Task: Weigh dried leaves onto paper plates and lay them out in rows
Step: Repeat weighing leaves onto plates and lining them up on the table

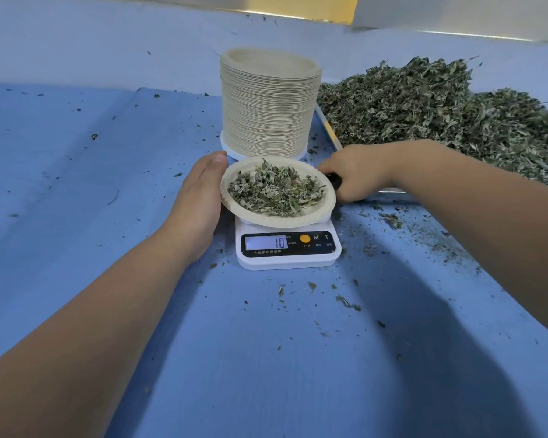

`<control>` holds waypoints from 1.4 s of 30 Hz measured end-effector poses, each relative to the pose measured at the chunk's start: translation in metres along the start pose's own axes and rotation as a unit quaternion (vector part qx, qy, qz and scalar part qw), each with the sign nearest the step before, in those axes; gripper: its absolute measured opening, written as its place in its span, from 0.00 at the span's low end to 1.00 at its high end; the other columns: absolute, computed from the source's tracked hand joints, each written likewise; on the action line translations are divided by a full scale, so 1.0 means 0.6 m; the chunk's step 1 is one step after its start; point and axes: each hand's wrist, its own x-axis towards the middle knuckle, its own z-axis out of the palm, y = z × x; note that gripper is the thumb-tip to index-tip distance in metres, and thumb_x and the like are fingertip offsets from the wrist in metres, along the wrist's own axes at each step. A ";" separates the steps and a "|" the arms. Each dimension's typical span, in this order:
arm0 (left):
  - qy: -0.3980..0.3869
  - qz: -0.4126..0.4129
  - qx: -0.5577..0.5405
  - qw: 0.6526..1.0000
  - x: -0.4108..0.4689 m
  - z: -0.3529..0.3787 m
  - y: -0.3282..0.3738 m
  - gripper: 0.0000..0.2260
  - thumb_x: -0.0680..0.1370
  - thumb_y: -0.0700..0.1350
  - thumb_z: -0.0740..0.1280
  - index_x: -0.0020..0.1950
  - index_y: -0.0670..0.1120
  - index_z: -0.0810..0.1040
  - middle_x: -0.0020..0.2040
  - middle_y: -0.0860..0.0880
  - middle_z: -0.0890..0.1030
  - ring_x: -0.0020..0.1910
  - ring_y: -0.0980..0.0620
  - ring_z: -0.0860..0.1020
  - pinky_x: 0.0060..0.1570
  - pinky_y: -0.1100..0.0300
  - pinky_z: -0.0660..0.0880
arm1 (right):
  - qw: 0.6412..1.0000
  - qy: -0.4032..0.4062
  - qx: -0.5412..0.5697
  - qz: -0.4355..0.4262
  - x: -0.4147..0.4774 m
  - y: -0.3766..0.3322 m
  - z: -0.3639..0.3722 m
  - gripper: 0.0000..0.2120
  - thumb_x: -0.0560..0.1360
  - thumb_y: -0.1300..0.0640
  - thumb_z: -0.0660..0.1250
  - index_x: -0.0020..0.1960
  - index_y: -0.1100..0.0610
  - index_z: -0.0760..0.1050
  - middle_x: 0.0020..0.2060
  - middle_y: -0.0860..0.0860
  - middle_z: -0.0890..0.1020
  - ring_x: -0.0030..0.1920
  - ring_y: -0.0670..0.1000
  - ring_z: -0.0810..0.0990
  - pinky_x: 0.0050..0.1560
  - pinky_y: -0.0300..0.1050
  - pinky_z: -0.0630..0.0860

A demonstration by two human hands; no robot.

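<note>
A round beige paper plate (279, 221) of dried green leaves (276, 191) sits on the white digital kitchen scale (288, 259) on the blue tabletop (108, 184). The left hand (200, 197) lies flat, fingers straight against the plate's left rim. The right hand (358, 176), at the right rim, curls round a small black object (335, 181).

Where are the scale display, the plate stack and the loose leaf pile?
scale display (266, 242): head view, on the lit screen.
plate stack (266, 105): head view, on the stack's ribbed side.
leaf pile (440, 102): head view, on the heap's middle.
</note>
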 end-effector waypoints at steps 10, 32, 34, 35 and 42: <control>0.003 -0.006 -0.009 1.000 0.001 -0.002 0.002 0.08 0.80 0.54 0.62 0.58 0.60 0.76 0.66 0.54 0.79 0.68 0.53 0.77 0.73 0.46 0.70 | 0.997 -0.003 -0.071 -0.006 0.022 0.004 0.016 0.22 0.82 0.51 0.57 0.76 0.43 0.63 0.47 0.47 0.73 0.55 0.56 0.75 0.62 0.54 0.71; 0.008 0.006 -0.007 1.000 -0.010 0.004 0.008 0.14 0.75 0.60 0.60 0.56 0.60 0.78 0.58 0.60 0.80 0.64 0.55 0.79 0.72 0.47 0.71 | 0.979 0.044 -0.191 -0.058 -0.069 -0.021 0.042 0.13 0.80 0.45 0.62 0.56 0.53 0.76 0.32 0.46 0.75 0.38 0.53 0.76 0.78 0.57 0.58; 0.012 0.002 0.003 1.000 -0.007 0.003 0.006 0.18 0.75 0.61 0.60 0.61 0.59 0.77 0.61 0.61 0.78 0.66 0.56 0.76 0.73 0.48 0.69 | 0.977 0.044 -0.199 -0.064 -0.078 -0.023 0.046 0.12 0.81 0.46 0.63 0.57 0.53 0.77 0.33 0.46 0.74 0.39 0.55 0.75 0.76 0.57 0.62; 0.015 0.001 0.012 1.000 -0.007 0.003 0.005 0.18 0.75 0.61 0.59 0.63 0.60 0.76 0.62 0.62 0.77 0.67 0.57 0.75 0.74 0.48 0.68 | 0.977 0.048 -0.199 -0.064 -0.084 -0.025 0.048 0.12 0.81 0.47 0.62 0.58 0.53 0.77 0.34 0.47 0.75 0.40 0.55 0.76 0.72 0.58 0.68; 0.038 0.036 0.101 0.994 -0.023 0.015 0.011 0.11 0.79 0.63 0.52 0.46 0.75 0.72 0.43 0.80 0.75 0.49 0.79 0.72 0.55 0.64 0.68 | 0.966 0.124 -0.219 -0.052 -0.113 -0.028 0.081 0.14 0.80 0.59 0.59 0.62 0.53 0.77 0.47 0.53 0.83 0.57 0.58 0.79 0.61 0.56 0.77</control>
